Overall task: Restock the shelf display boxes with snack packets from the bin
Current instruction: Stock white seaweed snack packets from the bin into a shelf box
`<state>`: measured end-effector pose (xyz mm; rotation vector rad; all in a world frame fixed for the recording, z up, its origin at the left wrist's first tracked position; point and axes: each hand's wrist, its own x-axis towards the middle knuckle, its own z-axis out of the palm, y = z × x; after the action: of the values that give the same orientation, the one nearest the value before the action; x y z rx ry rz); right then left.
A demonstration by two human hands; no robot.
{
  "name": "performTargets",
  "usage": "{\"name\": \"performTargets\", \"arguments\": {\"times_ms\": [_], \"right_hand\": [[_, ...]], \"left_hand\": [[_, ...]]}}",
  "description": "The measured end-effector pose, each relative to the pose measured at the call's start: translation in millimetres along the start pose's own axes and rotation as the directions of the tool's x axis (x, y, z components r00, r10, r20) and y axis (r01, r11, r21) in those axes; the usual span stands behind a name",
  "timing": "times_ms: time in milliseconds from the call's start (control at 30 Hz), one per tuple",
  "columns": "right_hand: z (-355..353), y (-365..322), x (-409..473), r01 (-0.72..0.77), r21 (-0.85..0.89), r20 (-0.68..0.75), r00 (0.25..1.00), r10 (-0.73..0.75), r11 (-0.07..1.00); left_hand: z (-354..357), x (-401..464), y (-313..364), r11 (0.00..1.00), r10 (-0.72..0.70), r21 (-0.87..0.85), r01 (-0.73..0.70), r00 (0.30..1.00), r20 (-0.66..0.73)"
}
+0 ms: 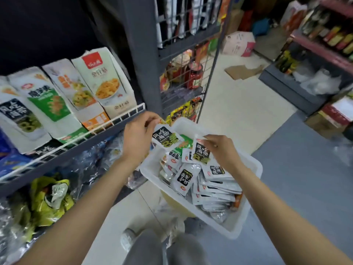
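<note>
- Two hands are busy above the white bin point(256, 167); each one pinches one small snack packet by its top edge.
- The left hand point(138, 134) has its fingers curled down onto the upper edge of the left packet point(165, 137), which hangs tilted between the bin and the shelf edge point(80, 148).
- The right hand point(222, 151) pinches the upper corner of the right packet point(201, 153) with thumb and fingertips; this packet is lifted only a little above the heap.
- Many more packets of the same kind lie in the heap point(210, 182) inside the bin, overlapping each other without order.
- Judging from how they hang, the packets are light, thin and flexible. The film looks glossy, so I think it is slippery and a flat grip can slide.
- A good place to take hold is probably the flat sealed edge or a corner, where the film is doubled and stiffer. The filled middle seems soft and should not be squeezed strongly.
- Because they are so light, several could be gathered at once, but a loose stack may fan out and fall.
- Up on the left, the display boxes point(63, 96) stand leaning in a row behind a white wire rail point(122, 116).
- One box at the far left, the matching box point(18, 119), carries the same black and green print as the packets, so it is likely their place.
</note>
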<state>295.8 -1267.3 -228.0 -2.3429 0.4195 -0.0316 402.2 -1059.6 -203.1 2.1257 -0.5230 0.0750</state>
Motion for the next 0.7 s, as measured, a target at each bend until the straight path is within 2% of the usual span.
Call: {"name": "performTargets", "arguments": {"times_ms": [67, 167, 433, 700], "right_hand": [[-2, -35, 18, 0.042, 0.085, -0.031, 0.999, -0.039, 0.996], [4, -90, 44, 0.191, 0.134, -0.042, 0.982, -0.186, 0.973], [49, -240, 71, 0.449, 0.271, 0.026, 0.881, -0.473, 0.851], [98, -318, 89, 0.495, 0.289, 0.005, 0.855, -0.518, 0.819]], "left_hand": [[-34, 7, -1, 1.0, -0.016, 0.01, 0.017, 0.998, -0.064], [-87, 12, -6, 0.999, -0.041, 0.028, 0.046, 0.99, -0.135], [-226, 8, -26, 0.991, 0.009, 0.13, 0.036, 0.944, -0.331], [-314, 28, -70, 0.976, 0.029, 0.209, 0.058, 0.921, -0.388]]}}
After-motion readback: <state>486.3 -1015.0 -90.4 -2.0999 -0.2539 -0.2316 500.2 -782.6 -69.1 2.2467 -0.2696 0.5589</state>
